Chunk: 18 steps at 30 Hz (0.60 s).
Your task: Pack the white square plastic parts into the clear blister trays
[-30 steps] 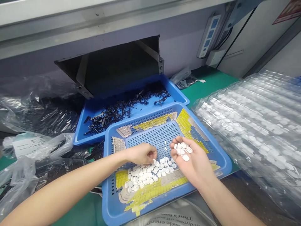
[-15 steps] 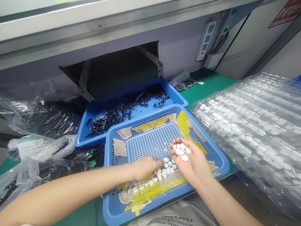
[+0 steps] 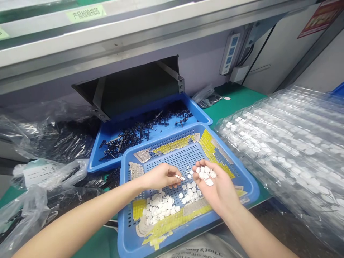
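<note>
My left hand [image 3: 163,176] is over the blue perforated basket [image 3: 125,229], its fingers pinching a small white piece [image 3: 180,177]. Palm up at the basket's right side, my right hand [image 3: 219,182] cups several small white pieces [image 3: 205,173] in its curled fingers. Below my left hand lies a pile of white pieces [image 3: 159,207] in the basket. A smaller group of white pieces [image 3: 190,193] lies between the two hands, with a few more just above it. Yellow and pale tape [image 3: 174,141] lines parts of the basket's walls.
A blue tray [image 3: 92,157] of black parts stands behind the basket, below a dark chute [image 3: 139,86]. Clear bags [image 3: 53,175] lie at the left. Stacked clear plastic trays [image 3: 290,143] with white pieces are at the right. A metal beam [image 3: 134,32] crosses above.
My left hand has risen from the pile with a white piece in its fingers, uncovering the pieces beneath it. My right hand still cups its pieces. The camera view has shifted slightly.
</note>
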### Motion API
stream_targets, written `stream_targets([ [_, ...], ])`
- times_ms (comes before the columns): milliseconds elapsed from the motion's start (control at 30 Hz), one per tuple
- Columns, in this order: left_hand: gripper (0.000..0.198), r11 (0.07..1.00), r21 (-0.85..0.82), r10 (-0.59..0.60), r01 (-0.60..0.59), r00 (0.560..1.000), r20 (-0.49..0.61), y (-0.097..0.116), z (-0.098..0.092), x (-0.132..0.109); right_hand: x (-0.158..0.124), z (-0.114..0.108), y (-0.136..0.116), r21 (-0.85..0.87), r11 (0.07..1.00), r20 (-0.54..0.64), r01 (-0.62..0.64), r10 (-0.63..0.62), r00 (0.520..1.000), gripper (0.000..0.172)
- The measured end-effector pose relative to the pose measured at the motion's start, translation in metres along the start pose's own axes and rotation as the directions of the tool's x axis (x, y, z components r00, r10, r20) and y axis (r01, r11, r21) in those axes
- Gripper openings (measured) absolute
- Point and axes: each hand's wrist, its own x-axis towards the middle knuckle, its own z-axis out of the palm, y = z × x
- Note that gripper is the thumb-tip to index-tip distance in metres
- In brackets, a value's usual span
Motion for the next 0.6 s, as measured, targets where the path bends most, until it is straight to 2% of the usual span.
stream_targets([
  [67,0.015,0.976,0.207,0.076,-0.069,0.997,-0.025,-0.002,0.009,0.004,0.0,0.0,0.0,0.006,1.0,0.006,0.001,-0.001,1.0,0.006],
  [133,0.018,0.918,0.369,0.149,-0.145,0.989,0.018,-0.005,0.023,0.009,0.0,0.0,0.0,0.008,1.0,0.01,0.007,-0.007,1.0,0.006],
  [200,0.031,0.877,0.449,0.154,-0.171,0.985,0.074,-0.007,0.037,0.015,0.0,0.001,0.0,0.007,1.0,0.011,0.011,-0.011,1.0,0.006],
  [267,0.034,0.861,0.48,0.136,-0.165,0.986,0.094,-0.007,0.047,0.019,0.0,0.001,0.0,0.006,1.0,0.012,0.012,-0.012,1.0,0.006],
  [333,0.025,0.865,0.467,0.16,-0.184,0.983,0.09,-0.003,0.049,0.021,-0.001,0.001,0.0,0.007,1.0,0.008,0.011,-0.011,1.0,0.007],
  [433,0.017,0.903,0.384,0.192,-0.194,0.98,0.045,0.007,0.039,0.02,-0.002,0.0,0.0,0.008,1.0,0.007,0.008,-0.008,1.0,0.008],
  [600,0.015,0.999,0.037,0.025,-0.024,0.999,-0.042,0.025,0.006,0.006,0.001,0.0,0.0,0.044,0.998,-0.059,0.054,-0.052,0.997,0.006],
])
